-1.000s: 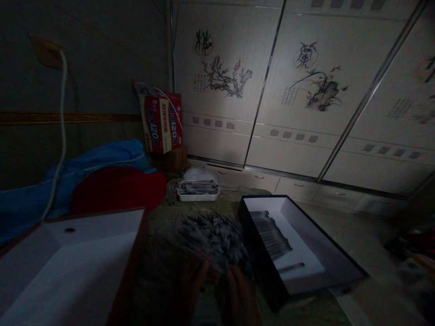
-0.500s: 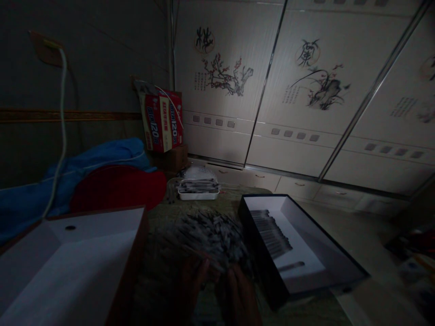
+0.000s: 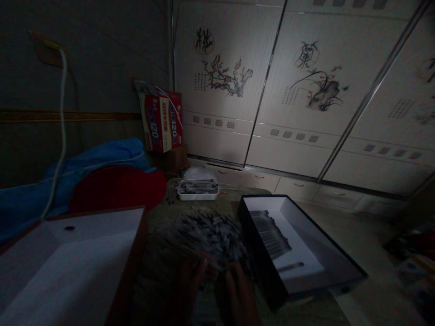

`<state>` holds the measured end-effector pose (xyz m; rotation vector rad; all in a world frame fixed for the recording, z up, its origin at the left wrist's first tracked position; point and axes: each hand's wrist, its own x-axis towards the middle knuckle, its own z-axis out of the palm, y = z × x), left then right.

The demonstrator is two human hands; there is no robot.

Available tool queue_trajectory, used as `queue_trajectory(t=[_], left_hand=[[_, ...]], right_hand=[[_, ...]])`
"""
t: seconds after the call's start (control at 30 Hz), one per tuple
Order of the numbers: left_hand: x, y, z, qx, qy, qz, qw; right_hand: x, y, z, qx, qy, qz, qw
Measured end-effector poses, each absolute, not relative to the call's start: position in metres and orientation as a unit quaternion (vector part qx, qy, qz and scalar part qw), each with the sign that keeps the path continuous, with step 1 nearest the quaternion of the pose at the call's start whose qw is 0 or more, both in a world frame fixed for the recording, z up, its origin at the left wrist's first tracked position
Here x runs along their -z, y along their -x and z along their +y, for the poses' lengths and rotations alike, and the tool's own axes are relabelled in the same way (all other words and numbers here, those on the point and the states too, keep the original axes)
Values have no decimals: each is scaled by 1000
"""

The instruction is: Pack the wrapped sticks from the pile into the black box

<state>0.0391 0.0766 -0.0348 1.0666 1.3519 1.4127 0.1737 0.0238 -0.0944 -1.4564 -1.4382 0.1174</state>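
A loose heap of thin, dark and clear pen-like sticks [image 3: 212, 233] lies on the table in dim light. At its near edge, my left hand [image 3: 193, 276] is closed, thumb and fingers pinched on what looks like a thin pen-like stick. Close beside it, my right hand [image 3: 238, 287] has its fingers curled together near the end of that stick; what they hold is too dark to make out. To the right, a dark-rimmed box [image 3: 307, 276] with a white inside holds a row of similar sticks [image 3: 272, 233] and one lying apart [image 3: 290, 267].
On the left stands a white-lined box [image 3: 84, 271] with a brown rim. A white tray [image 3: 199, 196] full of sticks sits at the table's back. Behind are red and blue cloths [image 3: 117, 188], a red carton [image 3: 163, 120] and a white cable [image 3: 63, 113].
My right hand's fingers have shifted slightly at the heap's near edge. My left hand stays almost in place; the boxes and tray have not moved.
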Motion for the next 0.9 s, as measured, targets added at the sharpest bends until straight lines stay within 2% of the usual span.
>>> queue_trajectory(t=[0.13,0.33,0.5,0.7,0.9], left_hand=[[40,-36,78,-549,-461,511,474],[27,-34,75,-550,-461,551,426],[18,-35,73,-544,-462,543,443],[15,-30,70,-544,-494,545,405],[12,-33,68,-505,-548,516,423]], right_hand=[[89,-173,25,-82,617,-590,514],[82,-174,22,-85,601,-592,531],[76,-170,27,-137,628,-577,504],[84,-171,24,-82,607,-574,544],[62,-173,29,-146,600,-586,525]])
